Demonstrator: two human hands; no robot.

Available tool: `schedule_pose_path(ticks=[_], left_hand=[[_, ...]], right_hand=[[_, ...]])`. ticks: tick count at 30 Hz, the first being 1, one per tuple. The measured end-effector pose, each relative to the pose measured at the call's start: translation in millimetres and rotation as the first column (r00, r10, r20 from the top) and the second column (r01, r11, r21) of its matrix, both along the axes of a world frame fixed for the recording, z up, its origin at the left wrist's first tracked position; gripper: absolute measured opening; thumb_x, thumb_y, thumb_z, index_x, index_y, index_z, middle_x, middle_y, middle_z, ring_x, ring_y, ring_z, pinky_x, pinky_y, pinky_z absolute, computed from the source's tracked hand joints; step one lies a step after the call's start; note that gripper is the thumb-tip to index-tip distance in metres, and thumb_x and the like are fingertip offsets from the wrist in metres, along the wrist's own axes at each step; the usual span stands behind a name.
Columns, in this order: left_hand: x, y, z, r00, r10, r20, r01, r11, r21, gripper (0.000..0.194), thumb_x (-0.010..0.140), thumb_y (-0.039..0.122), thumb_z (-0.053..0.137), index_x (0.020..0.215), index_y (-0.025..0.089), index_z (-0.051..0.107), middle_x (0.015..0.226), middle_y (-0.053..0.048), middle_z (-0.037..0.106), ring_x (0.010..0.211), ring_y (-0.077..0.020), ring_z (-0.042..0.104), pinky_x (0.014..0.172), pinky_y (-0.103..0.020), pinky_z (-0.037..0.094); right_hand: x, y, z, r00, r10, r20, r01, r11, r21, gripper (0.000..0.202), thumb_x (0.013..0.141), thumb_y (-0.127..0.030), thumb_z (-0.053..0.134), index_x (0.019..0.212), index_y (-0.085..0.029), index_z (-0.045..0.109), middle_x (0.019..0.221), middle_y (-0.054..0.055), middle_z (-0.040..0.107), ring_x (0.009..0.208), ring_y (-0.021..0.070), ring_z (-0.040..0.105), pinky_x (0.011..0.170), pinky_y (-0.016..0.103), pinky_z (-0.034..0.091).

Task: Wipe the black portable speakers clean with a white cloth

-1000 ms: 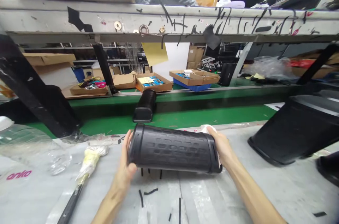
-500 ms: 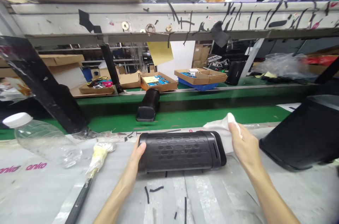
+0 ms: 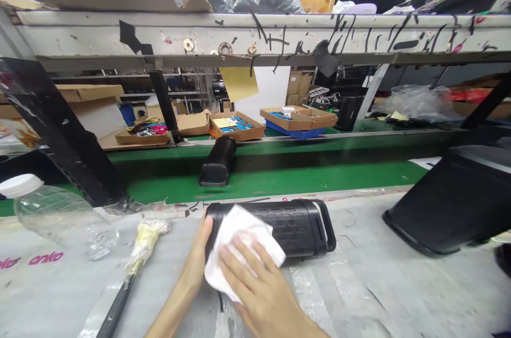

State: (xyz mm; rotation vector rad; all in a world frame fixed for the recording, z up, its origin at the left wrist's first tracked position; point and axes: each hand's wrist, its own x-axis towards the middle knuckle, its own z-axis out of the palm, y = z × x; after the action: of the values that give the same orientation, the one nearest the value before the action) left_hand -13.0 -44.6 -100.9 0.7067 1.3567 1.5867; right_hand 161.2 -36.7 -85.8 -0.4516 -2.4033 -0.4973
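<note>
A black speaker-like case (image 3: 303,229) with a patterned front lies lengthwise on the plastic-covered bench. My left hand (image 3: 197,253) grips its left end, thumb on the top edge and the other fingers hidden behind. Spread over the left half of the case is a white cloth (image 3: 243,226). My right hand (image 3: 255,279) lies flat on this cloth, fingers stretched out and slightly apart, pressing it against the case.
A clear bottle (image 3: 59,215) and a wrapped-tip rod (image 3: 120,295) are at left. A large black bin-like object (image 3: 451,199) stands at right. Behind, a smaller black case (image 3: 219,162) rests on the green belt (image 3: 279,178), below a shelf beam (image 3: 159,37).
My right hand has moved left with the cloth, from beyond the case's right end onto its left half. My left hand still holds the left end. The view has shifted slightly.
</note>
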Motion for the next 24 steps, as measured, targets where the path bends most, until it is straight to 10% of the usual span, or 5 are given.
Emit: schedule_pose_path(ticks=[7,11,13,17,24], left_hand=[[12,-1,21.7,0.999,0.041,-0.012,-0.041,0.999,-0.007,0.05,0.088,0.052,0.051,0.127,0.022,0.058,0.144,-0.001,0.05,0.144,-0.0201,0.022,0.121,-0.037,0.012],[8,0,16.3,0.999,0.044,-0.009,-0.044,0.999,-0.029,0.049,0.088,0.052,0.052,0.124,0.021,0.061,0.142,-0.002,0.052,0.144,-0.0202,0.023,0.12,-0.036,0.013],[6,1,13.5,0.998,0.066,0.01,-0.065,0.996,-0.067,0.046,0.089,0.048,0.052,0.126,0.021,0.059,0.142,-0.003,0.053,0.144,-0.0185,0.023,0.12,-0.035,0.013],[2,3,8.7,0.998,0.059,0.038,-0.056,0.995,-0.088,0.045,0.09,0.042,0.052,0.132,0.024,0.054,0.141,0.0,0.054,0.143,-0.0145,0.025,0.119,-0.03,0.013],[0,1,2.0,0.995,0.052,0.083,-0.053,0.999,0.013,0.044,0.091,0.041,0.05,0.13,0.021,0.056,0.137,-0.001,0.057,0.142,-0.0189,0.029,0.118,-0.034,0.019]], right_hand=[[95,45,-32.8,0.913,-0.339,-0.224,0.317,0.939,-0.129,0.047,0.091,-0.019,0.039,0.137,-0.02,0.049,0.136,0.005,0.054,0.133,0.0248,0.041,0.11,0.045,0.032],[126,90,17.9,0.604,-0.775,-0.187,0.396,0.495,-0.774,0.047,0.089,-0.049,0.038,0.097,-0.018,0.073,0.093,0.011,0.073,0.093,0.032,0.066,0.081,0.044,0.05],[138,110,44.9,0.453,-0.882,-0.131,0.39,0.328,-0.86,0.051,0.086,-0.051,0.037,0.09,-0.015,0.072,0.089,0.016,0.071,0.094,0.0374,0.064,0.08,0.046,0.047],[143,132,58.9,0.321,-0.934,-0.155,0.373,0.275,-0.886,0.046,0.083,-0.045,0.039,0.09,-0.013,0.07,0.091,0.022,0.068,0.103,0.0418,0.058,0.086,0.052,0.041],[95,123,1.2,0.506,-0.802,-0.319,-0.088,0.319,-0.943,0.043,0.076,-0.047,0.038,0.064,-0.017,0.066,0.061,0.008,0.065,0.066,0.0263,0.065,0.06,0.035,0.051]])
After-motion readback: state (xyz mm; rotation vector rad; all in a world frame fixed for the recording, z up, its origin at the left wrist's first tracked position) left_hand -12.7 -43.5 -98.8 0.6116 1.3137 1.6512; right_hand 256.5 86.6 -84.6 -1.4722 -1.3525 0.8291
